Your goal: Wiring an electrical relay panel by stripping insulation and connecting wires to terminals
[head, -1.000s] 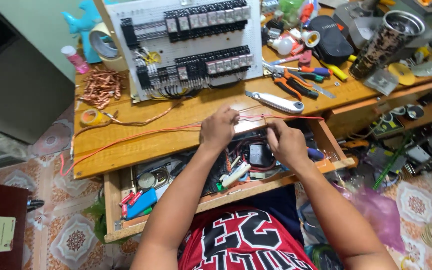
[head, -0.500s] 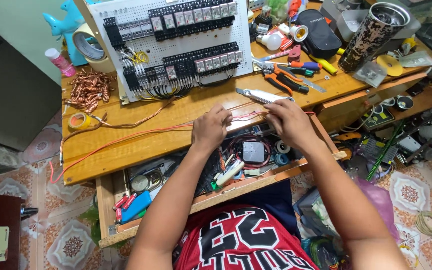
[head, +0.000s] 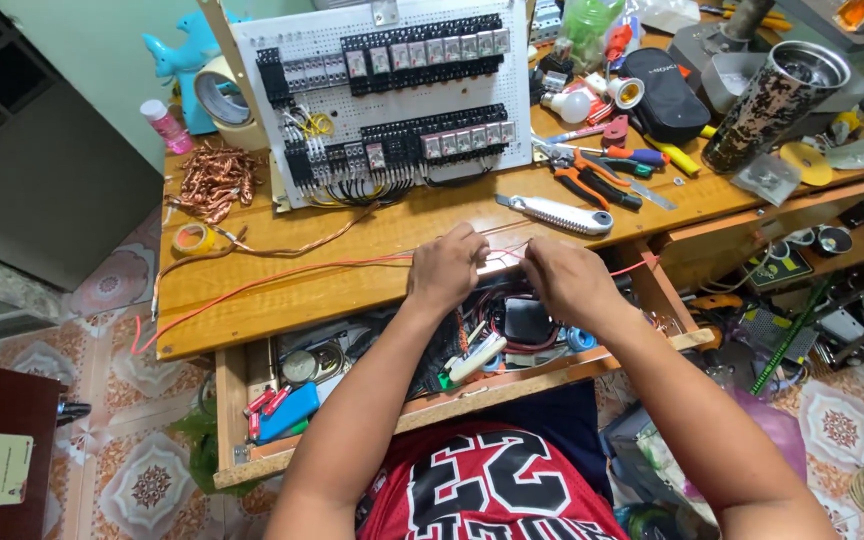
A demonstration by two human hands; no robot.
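My left hand (head: 446,266) and my right hand (head: 564,279) meet at the front edge of a wooden desk (head: 332,285), both pinching a thin red wire (head: 282,276). The wire runs left across the desk top and droops off its left end. A short stretch of it spans between my fingertips. Behind my hands lies a grey utility knife (head: 558,213). Further back stands a white perforated panel (head: 392,95) filled with black relays and wiring.
An open drawer (head: 372,400) full of tools and parts sits under my forearms. Coiled copper wire (head: 214,180), tape rolls (head: 220,98), pliers (head: 592,178), a black pouch (head: 664,92) and a patterned tumbler (head: 774,102) crowd the desk. Clutter fills the shelves and floor at right.
My hands stay together on the red wire at the desk edge. The view has shifted slightly, so the desk sits a little lower and more to the right.
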